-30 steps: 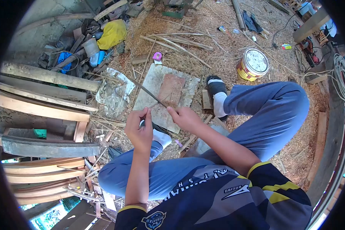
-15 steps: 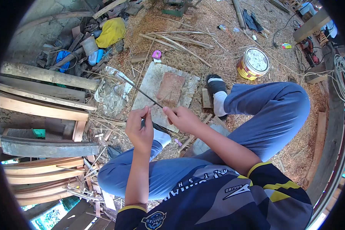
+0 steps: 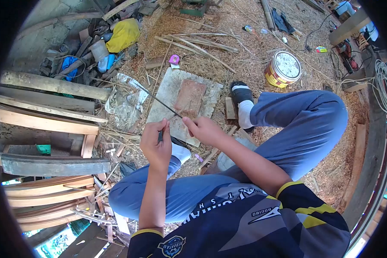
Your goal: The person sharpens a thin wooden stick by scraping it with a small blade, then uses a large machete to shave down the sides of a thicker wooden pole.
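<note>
My right hand (image 3: 203, 130) grips a long, thin dark rod (image 3: 158, 100) near its lower end, thumb pressed on top. The rod slants up and left from my fingers, over a grey board (image 3: 161, 92) on the floor. Close beside it on the left, my left hand (image 3: 157, 144) is raised with thumb and forefinger pinched together near the rod's lower end. What sits in that pinch is too small to make out. On the board below lies a flat reddish-brown slab (image 3: 190, 95).
A pink tape measure (image 3: 174, 59) lies behind the board. The paint bucket (image 3: 284, 69) stands at right, beyond my foot. Crumpled clear plastic (image 3: 124, 101) and stacked curved timbers (image 3: 51, 122) are on the left. Wood strips (image 3: 202, 45) lie on shavings farther off.
The view has shifted very slightly. Both hands keep nearly the same pose, and the rod stays in my right hand at about the same slant.
</note>
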Tool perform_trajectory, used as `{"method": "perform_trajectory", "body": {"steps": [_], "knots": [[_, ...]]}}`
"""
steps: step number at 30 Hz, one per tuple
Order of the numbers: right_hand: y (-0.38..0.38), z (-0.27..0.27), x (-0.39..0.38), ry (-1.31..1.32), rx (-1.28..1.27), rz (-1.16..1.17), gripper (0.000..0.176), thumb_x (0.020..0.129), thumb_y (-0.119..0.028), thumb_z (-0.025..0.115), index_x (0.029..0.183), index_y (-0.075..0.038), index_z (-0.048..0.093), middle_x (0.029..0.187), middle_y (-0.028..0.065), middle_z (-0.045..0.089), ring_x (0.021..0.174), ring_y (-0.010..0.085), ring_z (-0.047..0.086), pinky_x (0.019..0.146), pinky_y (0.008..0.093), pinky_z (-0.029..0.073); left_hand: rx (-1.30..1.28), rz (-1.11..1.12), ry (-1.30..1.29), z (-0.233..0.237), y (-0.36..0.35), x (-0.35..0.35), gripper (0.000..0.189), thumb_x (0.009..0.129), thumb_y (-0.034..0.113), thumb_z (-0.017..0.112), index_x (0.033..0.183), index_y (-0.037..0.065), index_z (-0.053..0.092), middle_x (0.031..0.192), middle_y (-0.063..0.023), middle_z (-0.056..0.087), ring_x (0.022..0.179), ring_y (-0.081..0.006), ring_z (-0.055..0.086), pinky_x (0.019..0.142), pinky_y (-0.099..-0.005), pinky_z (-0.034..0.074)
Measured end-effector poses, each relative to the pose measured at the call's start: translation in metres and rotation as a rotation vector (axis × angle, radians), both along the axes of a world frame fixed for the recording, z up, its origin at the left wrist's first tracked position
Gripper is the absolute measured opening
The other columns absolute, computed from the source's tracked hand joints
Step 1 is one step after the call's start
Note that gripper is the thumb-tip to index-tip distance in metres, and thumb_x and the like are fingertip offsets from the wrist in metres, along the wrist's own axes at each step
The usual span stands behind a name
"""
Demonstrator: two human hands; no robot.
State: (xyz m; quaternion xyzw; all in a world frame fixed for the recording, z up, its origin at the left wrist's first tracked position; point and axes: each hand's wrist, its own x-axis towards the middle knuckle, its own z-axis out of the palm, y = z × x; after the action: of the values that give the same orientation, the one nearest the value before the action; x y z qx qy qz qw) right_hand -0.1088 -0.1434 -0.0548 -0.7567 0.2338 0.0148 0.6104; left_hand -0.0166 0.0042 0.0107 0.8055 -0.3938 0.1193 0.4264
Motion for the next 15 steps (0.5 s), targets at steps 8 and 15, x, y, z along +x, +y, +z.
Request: {"method": "perform_trajectory", "body": {"steps": [8, 15], "knots": [[0.002, -0.009, -0.002, -0.004, -0.053, 0.022, 0.066, 0.106, -0.055, 0.047, 0.083, 0.002, 0.073, 0.071, 0.0261, 0.065, 0.071, 0.043, 0.067, 0.071, 0.0502, 0.051, -0.011, 0.006, 0.045, -0.004, 0.004, 0.004, 0.01, 0.09, -0.009, 0.074, 0.096, -0.004, 0.07, 0.088, -0.0114, 0.067, 0.08, -0.0165, 0.068, 0.07, -0.0273, 0.058], [0.0, -0.009, 0.001, 0.066, -0.03, -0.001, 0.069, 0.105, -0.055, 0.047, 0.082, 0.005, 0.073, 0.077, 0.0305, 0.068, 0.076, 0.0487, 0.069, 0.074, 0.0524, 0.054, 0.01, 0.008, 0.068, 0.001, 0.004, 0.003, 0.008, 0.091, -0.009, 0.073, 0.096, -0.004, 0.07, 0.09, -0.0106, 0.068, 0.083, -0.0161, 0.07, 0.073, -0.028, 0.06]]}}
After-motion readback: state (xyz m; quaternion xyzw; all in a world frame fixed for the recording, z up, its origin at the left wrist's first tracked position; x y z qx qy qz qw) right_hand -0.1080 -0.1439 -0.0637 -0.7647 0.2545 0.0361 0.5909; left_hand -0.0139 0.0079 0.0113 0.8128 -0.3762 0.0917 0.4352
